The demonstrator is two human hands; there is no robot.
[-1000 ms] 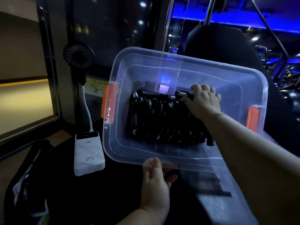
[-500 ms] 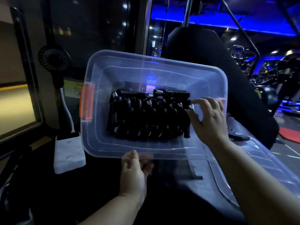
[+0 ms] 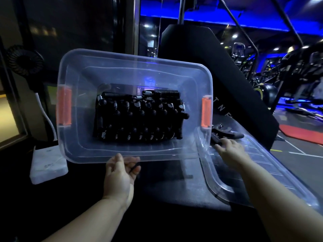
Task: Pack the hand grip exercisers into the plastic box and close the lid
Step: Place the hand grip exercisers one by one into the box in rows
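at the far left, well away from either hand, a small black round fan (image 3: 24, 62) stands on a white stalk above a white rectangular power bank (image 3: 47, 164) lying on the dark surface. the left hand (image 3: 120, 173) grips the near rim of the clear rectangular plastic box (image 3: 75, 140) at about its middle, thumb on top of the rim and fingers curled underneath, holding the box tipped up so that its open side faces the camera. an orange clip handle (image 3: 64, 107) sits on the box's left end and another orange clip handle (image 3: 205, 112) on its right end. above that grip, on the floor of the box, the black hand grip exercisers with metal springs (image 3: 139, 117) lie packed in close rows. right of the box, the right hand (image 3: 229, 151) reaches over the clear plastic lid (image 3: 272, 173), which lies flat on the surface; its fingertips meet a loose black hand grip exerciser (image 3: 225, 134) lying just beyond them, but whether the fingers have closed on it i cannot tell.
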